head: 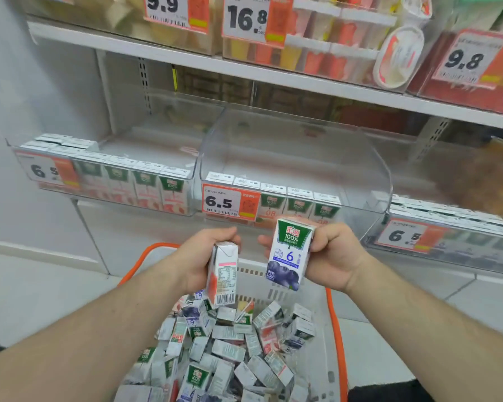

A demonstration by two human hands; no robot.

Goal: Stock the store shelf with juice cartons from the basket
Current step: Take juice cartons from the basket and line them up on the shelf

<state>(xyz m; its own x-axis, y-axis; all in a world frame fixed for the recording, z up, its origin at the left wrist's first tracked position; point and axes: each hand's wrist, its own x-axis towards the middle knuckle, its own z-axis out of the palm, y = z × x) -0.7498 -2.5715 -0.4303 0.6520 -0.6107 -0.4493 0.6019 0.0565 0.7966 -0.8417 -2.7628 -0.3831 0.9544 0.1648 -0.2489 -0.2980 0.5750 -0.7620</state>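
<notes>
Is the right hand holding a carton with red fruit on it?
No, the right hand grips a white juice carton with blueberries.

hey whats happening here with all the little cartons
A person is restocking juice cartons. The left hand grips a carton with a pink label, and the right hand grips a blueberry carton, both held above the white basket piled with loose cartons. The clear shelf bin straight ahead holds only a front row, so neither carton is shelved yet.
</notes>
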